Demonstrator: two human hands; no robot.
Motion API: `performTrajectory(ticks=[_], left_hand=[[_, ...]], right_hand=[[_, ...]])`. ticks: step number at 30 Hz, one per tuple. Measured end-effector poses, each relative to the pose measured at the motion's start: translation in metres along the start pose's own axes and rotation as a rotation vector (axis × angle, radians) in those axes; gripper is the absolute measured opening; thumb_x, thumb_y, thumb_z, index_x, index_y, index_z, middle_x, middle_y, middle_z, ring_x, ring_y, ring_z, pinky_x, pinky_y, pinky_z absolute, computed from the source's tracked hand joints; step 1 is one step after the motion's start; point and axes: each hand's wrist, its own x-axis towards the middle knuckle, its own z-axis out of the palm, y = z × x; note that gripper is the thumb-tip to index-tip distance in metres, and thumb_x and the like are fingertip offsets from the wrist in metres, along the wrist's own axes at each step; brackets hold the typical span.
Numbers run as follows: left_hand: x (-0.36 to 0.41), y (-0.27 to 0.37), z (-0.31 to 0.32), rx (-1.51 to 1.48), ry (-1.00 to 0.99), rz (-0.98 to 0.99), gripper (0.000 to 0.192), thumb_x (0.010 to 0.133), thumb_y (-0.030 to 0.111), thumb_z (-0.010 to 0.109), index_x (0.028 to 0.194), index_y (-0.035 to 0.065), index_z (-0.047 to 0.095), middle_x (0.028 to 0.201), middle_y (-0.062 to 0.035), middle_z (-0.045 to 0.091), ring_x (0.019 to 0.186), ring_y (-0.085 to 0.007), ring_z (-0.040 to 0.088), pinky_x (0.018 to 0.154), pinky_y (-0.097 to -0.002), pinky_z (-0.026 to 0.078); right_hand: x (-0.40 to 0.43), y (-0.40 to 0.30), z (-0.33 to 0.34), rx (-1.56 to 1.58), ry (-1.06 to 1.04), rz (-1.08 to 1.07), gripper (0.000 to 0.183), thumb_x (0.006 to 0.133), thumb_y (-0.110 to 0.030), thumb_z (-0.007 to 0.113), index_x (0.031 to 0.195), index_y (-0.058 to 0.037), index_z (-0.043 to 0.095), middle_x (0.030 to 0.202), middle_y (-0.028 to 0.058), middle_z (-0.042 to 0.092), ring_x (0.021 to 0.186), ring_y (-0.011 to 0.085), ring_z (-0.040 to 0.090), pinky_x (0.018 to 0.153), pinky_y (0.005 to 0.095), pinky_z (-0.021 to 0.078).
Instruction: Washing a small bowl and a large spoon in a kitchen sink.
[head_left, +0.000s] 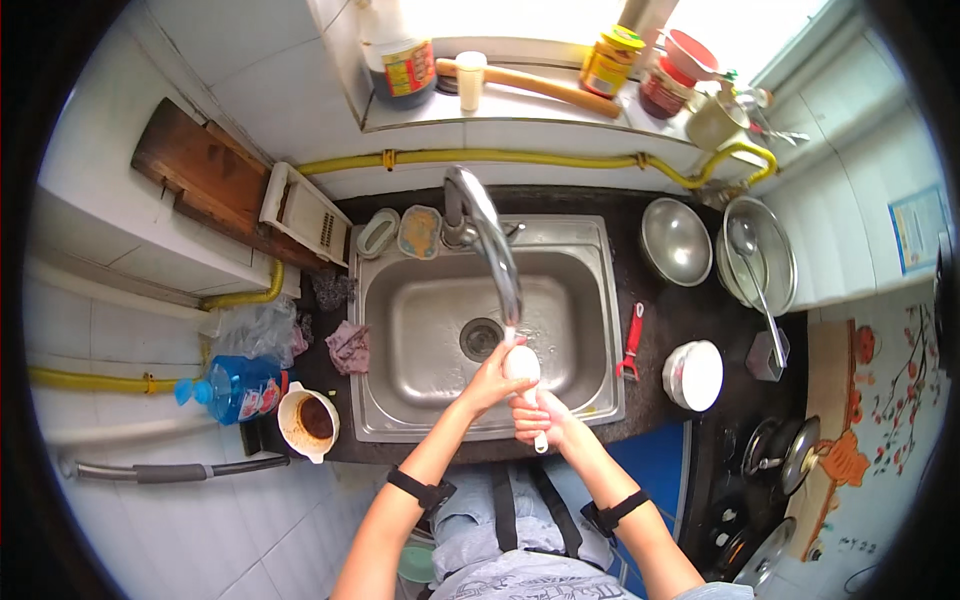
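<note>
A white spoon or ladle (523, 364) is held over the near right part of the steel sink (420, 360), its round bowl pointing away from me. My right hand (541, 417) is closed around its handle, whose end sticks out below the fist. Beside the bowl, my left hand (491, 384) touches the utensil with fingers and thumb; part of its grip is hidden. The curved chrome faucet (495, 240) reaches over the basin, and water runs from its tip onto the left fingers and the bowl.
Right of the sink lie a red peeler (634, 341), white bowls (694, 375) and metal bowls (676, 241). On the left are a pink cloth (349, 347), a stained white pot (309, 421) and a blue bottle (238, 390). Jars line the windowsill (510, 105).
</note>
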Motion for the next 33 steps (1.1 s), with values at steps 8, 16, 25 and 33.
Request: performTrajectory(ticks=[8,16,25,33], left_hand=[[0.026,-0.023,-0.050,-0.019,0.414,-0.273,0.030,0.081,0.027,0.059,0.074,-0.0015,0.063,0.064,-0.0020,0.060,0.060,-0.0078,0.056,0.055,-0.0219,0.044],[0.035,-0.030,-0.041,-0.494,0.383,-0.345,0.025,0.081,0.011,0.057,0.101,-0.0031,0.054,0.090,-0.0069,0.060,0.080,-0.0155,0.058,0.072,-0.0288,0.047],[0.025,-0.041,-0.050,-0.520,0.458,-0.393,0.018,0.079,0.009,0.060,0.090,-0.0035,0.054,0.087,-0.0104,0.059,0.083,-0.0174,0.058,0.077,-0.0298,0.046],[-0.002,0.016,-0.051,-0.613,0.447,-0.257,0.031,0.088,0.023,0.049,0.099,-0.0053,0.054,0.092,-0.0112,0.060,0.082,-0.0190,0.060,0.073,-0.0321,0.050]], right_hand=[[0.038,-0.009,0.012,-0.526,0.572,-0.248,0.043,0.092,-0.035,0.026,0.077,-0.0019,0.048,0.058,0.0041,0.047,0.035,0.0074,0.030,0.032,0.0220,0.0260],[0.055,-0.048,0.009,-0.879,0.789,-0.422,0.032,0.092,-0.034,0.033,0.091,-0.0043,0.044,0.062,0.0049,0.049,0.036,0.0076,0.033,0.033,0.0220,0.0248],[0.058,-0.040,0.015,-0.825,0.677,-0.344,0.024,0.092,-0.027,0.034,0.095,-0.0053,0.044,0.063,0.0032,0.046,0.040,0.0076,0.033,0.036,0.0213,0.0269],[0.045,-0.035,0.041,-0.854,0.578,-0.282,0.027,0.092,-0.030,0.037,0.100,-0.0045,0.041,0.063,0.0037,0.048,0.040,0.0068,0.033,0.036,0.0201,0.0266]])
